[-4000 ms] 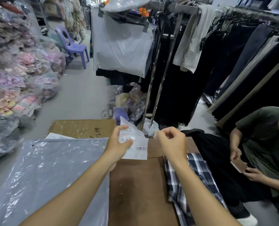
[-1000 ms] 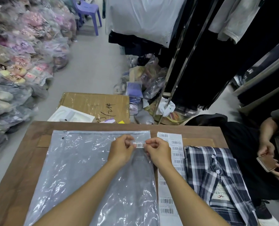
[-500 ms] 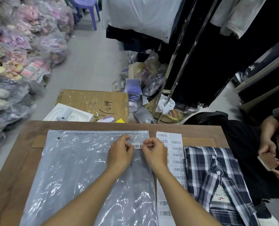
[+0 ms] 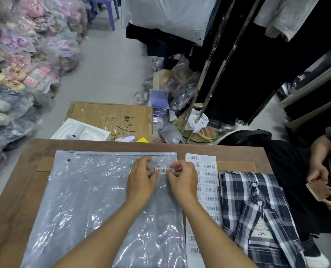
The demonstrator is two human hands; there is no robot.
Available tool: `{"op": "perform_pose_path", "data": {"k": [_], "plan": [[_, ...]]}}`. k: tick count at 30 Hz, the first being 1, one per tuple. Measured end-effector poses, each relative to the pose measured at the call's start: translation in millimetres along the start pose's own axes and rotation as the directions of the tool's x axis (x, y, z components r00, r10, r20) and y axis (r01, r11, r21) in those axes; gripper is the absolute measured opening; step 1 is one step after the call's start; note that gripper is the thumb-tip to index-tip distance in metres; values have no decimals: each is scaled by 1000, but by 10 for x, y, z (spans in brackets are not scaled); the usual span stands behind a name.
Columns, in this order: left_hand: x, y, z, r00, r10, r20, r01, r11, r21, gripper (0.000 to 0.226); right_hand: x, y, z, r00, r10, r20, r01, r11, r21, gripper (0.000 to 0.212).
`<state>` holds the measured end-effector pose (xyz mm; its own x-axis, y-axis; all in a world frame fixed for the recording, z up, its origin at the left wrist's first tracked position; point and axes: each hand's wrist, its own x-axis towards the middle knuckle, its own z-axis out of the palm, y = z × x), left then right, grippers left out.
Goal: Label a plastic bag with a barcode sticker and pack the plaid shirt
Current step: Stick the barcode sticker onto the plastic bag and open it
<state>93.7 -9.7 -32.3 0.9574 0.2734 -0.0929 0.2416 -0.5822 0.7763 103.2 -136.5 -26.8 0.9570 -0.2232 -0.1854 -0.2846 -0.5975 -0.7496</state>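
Observation:
A clear plastic zip bag (image 4: 87, 194) lies flat on the brown table (image 4: 15, 200). A small barcode sticker (image 4: 162, 170) sits on the bag near its upper right corner. My left hand (image 4: 141, 182) touches the sticker's left end with thumb and finger. My right hand (image 4: 182, 180) pinches its right end. A sheet of barcode stickers (image 4: 209, 182) lies just right of the bag. The folded plaid shirt (image 4: 257, 213), dark blue and white with a tag, rests at the table's right side.
Behind the table lie a flattened cardboard box (image 4: 110, 118) and a white foam tray (image 4: 81, 130). Bagged goods (image 4: 15, 60) pile up on the left. Clothes racks (image 4: 215, 74) stand at the right back. A person's hands hold a phone (image 4: 318, 189) at the right.
Four seconds ago my hands held the sticker sheet up in the air. Now the sheet lies on the table and both hands press one sticker onto the bag, barely shifting in the last second.

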Motion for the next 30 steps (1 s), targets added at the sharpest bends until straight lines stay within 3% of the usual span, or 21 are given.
{"op": "perform_pose_path", "data": {"k": [10,19,26,30], "plan": [[70,3,23,999,-43,27,43,999,12,46,30,7,-43,995,74,69,-72,997,-28,34],[216,-105,-49,986,-137,95,148,980,-131,44,170,84,-79,994,81,71,-81,997,-2,42],[234,-49,-38,974,-218,57,223,968,-112,40,215,37,-97,979,179,94,-180,984,0,41],[208,43,4,975,-222,-5,222,975,17,40,169,-60,-21,970,235,54,-229,967,-111,46]]}}
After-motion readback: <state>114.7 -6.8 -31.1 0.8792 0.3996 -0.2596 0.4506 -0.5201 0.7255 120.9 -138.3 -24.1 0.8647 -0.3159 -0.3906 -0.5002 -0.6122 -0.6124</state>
